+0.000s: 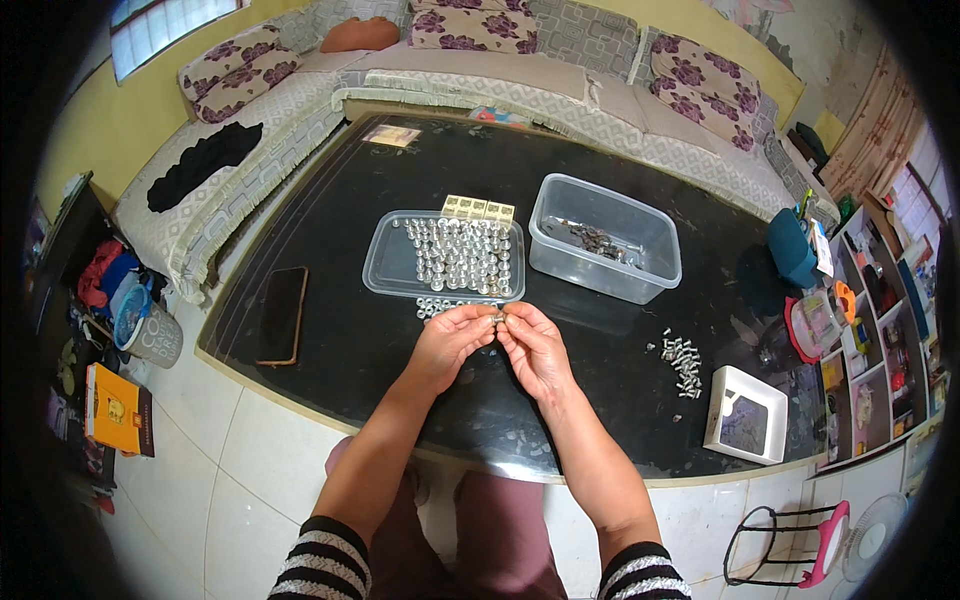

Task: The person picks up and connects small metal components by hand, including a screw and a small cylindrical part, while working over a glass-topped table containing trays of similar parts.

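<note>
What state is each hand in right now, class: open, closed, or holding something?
Left hand: closed in a pinch, holding a small metal piece.
Right hand: closed in a pinch, apparently on that same piece.

A phone [283, 316] is lying flat at left. Behind, flowered cushions [475, 27] are leaning along a pale sofa [470, 66]; a black cloth [205, 168] is sprawling on it. Near the view's dim lower-right edge, what is probably a white fan [880, 535] is standing beside a stool [828, 545].
</note>
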Motion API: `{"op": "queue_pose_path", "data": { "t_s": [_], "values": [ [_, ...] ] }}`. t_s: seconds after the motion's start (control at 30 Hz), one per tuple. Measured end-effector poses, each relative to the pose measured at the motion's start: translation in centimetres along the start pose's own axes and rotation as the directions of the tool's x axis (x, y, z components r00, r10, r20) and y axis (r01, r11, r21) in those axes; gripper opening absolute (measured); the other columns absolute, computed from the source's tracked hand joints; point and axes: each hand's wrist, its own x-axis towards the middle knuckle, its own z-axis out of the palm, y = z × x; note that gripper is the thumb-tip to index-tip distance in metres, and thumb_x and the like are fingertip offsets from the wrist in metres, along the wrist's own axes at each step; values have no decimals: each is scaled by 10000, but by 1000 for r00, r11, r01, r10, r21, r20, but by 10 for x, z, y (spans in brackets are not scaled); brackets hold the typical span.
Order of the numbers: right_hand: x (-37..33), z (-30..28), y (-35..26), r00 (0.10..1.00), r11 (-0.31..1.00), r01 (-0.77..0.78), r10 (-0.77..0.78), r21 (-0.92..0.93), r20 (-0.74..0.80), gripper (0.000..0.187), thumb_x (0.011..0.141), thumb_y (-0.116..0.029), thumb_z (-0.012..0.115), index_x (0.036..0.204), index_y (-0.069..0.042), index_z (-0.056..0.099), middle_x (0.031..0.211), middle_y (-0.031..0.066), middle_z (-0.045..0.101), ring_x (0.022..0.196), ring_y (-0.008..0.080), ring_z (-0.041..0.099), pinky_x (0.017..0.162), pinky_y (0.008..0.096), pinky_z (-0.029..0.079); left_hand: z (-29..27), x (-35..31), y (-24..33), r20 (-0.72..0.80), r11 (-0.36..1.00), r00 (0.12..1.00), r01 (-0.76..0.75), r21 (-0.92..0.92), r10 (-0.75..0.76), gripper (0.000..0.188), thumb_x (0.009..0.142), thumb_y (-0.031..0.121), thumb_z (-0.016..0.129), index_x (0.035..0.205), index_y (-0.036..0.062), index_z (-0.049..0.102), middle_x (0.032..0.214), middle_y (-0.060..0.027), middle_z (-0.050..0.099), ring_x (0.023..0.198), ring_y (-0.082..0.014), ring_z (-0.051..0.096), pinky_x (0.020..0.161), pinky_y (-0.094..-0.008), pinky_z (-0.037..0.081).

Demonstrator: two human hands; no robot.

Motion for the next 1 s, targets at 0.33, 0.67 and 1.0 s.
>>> {"op": "queue_pose_path", "data": {
  "t_s": [0.33,0.67,1.0],
  "values": [
    [-1,-1,-4,994,984,61,-75,-166,-77,133,763,-12,528,892,17,541,819,71,573,709,107,545,655,209,451,3,7,-13,-63,985,992,-103,136,112,195,763,44,542,948,-17,547,868,-64,580,752,-90,552,692,-192,448],
    [5,0,2,961,872,132,-230,-472,-156,142,764,-45,547,888,22,565,770,58,576,631,88,531,602,194,447,4,12,-17,-99,963,979,-154,220,179,177,761,39,546,921,-33,563,842,-63,585,730,-89,551,667,-194,451],
    [6,-9,1,971,841,39,-159,-540,-177,128,770,-105,562,820,12,555,717,38,560,596,73,513,539,184,429,1,13,-24,-68,912,960,-233,338,271,151,755,14,550,897,-35,568,828,-60,575,734,-94,549,669,-204,453]
  ]
}}
